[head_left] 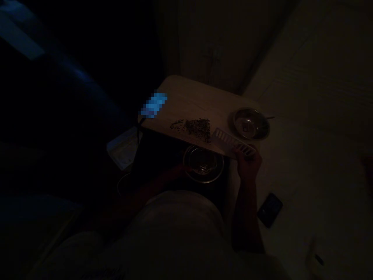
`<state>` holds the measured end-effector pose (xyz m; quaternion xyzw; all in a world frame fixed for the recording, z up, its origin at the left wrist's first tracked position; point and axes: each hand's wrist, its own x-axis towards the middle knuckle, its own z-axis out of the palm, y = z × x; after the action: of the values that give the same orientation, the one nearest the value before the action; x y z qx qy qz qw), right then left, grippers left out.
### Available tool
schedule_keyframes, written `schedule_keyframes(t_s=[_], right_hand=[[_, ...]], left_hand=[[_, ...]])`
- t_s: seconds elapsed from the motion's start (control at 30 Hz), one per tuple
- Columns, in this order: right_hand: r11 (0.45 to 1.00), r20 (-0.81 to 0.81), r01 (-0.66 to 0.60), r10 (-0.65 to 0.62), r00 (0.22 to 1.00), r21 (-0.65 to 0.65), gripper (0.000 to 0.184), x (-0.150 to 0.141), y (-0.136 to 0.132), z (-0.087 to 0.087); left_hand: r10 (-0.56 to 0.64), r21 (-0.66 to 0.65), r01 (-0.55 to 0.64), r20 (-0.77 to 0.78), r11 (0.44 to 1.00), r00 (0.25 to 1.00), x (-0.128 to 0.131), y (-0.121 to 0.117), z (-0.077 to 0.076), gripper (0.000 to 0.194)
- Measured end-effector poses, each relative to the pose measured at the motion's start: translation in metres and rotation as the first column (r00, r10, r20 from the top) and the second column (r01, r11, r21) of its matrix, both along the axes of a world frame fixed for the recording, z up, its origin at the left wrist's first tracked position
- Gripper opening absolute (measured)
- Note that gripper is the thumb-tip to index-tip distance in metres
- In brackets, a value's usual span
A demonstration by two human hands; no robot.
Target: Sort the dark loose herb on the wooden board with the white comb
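Observation:
My right hand is closed on one end of a pale, slotted flat piece, perhaps a plastic tray. The far end of that piece lies close to a pile of small dark seeds or grains on the wooden table. Below the table's near edge is a round metal bowl with some pale grains in its bottom. At the bowl's left rim my left hand appears to grip it, though the fingers are very dim.
A second metal bowl stands at the table's right end, with a handle-like piece beyond it. A blurred bright blue screen is at the left edge. A pale box sits lower left; a dark phone-like object lies on the right surface.

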<state>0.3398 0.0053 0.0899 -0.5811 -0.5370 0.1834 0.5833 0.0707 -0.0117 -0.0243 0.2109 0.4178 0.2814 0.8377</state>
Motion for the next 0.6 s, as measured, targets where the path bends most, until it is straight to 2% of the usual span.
schedule_keyframes(t_s=[0.23, 0.4, 0.6], right_hand=[[1.0, 0.012, -0.001, 0.002, 1.0, -0.017, 0.017, 0.0008, -0.0053, 0.0042], [0.999, -0.011, 0.05, -0.05, 0.999, 0.005, 0.02, 0.0043, -0.0047, 0.0009], [0.999, -0.009, 0.032, -0.032, 0.999, -0.01, 0.019, 0.0065, -0.0055, -0.0009]], left_hand=[[0.025, -0.01, -0.025, -0.026, 1.0, 0.999, 0.001, 0.0006, 0.0033, 0.044], [0.027, -0.008, -0.028, -0.049, 1.0, 0.998, 0.0004, 0.0006, 0.007, 0.042], [0.008, -0.006, -0.008, -0.031, 1.0, 0.999, 0.0007, 0.0005, 0.0052, 0.043]])
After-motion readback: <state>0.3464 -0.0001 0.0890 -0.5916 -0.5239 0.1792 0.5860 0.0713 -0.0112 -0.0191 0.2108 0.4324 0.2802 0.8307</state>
